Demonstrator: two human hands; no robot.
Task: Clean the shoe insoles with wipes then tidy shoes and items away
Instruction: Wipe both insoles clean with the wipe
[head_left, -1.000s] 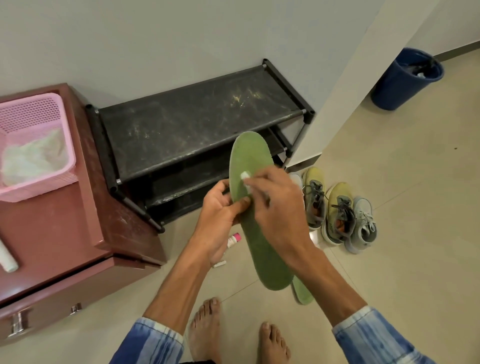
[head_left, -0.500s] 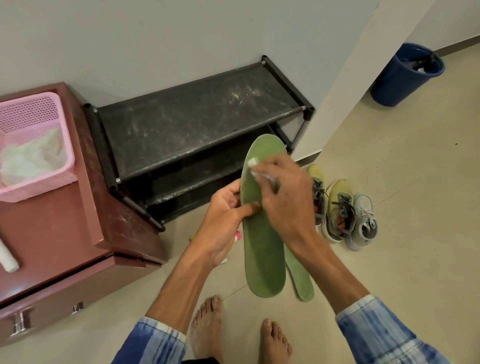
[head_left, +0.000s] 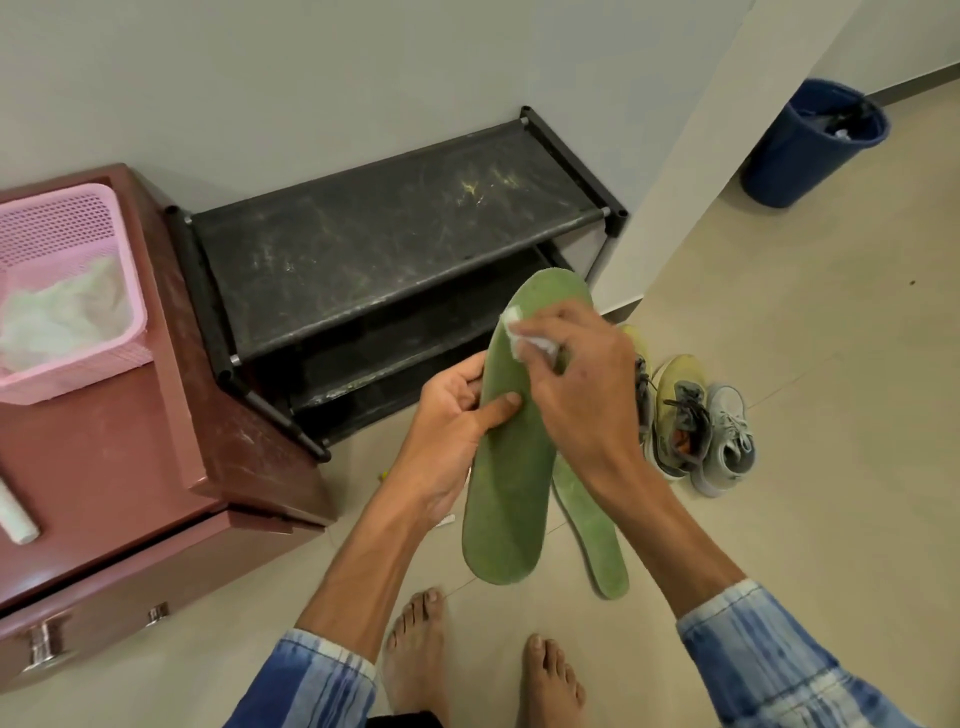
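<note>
At the upper left of the frame, a pink perforated plastic basket (head_left: 78, 228) stands on top of a reddish-brown cabinet (head_left: 104, 457) and holds crumpled white material. A white cylindrical object (head_left: 15, 514) lies on the same cabinet top at the left edge of the frame, and the drawer below it is slightly ajar. Just right of the cabinet, a black two-tier shoe rack (head_left: 389, 244) stands against the wall, its top shelf scuffed and dusty. At frame centre, the left hand (head_left: 447, 436) grips the left edge of a green foam insole (head_left: 506, 493): the thumb lies across the insole's facing surface and the fingers are curled behind it. The insole is held in the air in front of the rack, roughly upright, with its wider end uppermost. The right hand (head_left: 587, 395) pinches a small folded white wipe (head_left: 514, 325) and presses it against the upper part of that insole near its left edge. A second green insole (head_left: 592, 540) lies on the beige tiled floor (head_left: 779, 519) at lower centre, partly hidden by the held insole and the right forearm. To the right of the hands, yellow-green sneakers (head_left: 678, 410) and a grey sneaker (head_left: 730, 436) stand side by side on the floor, touching. A blue round bin (head_left: 795, 156) stands at the upper right, well apart from the shoes.
</note>
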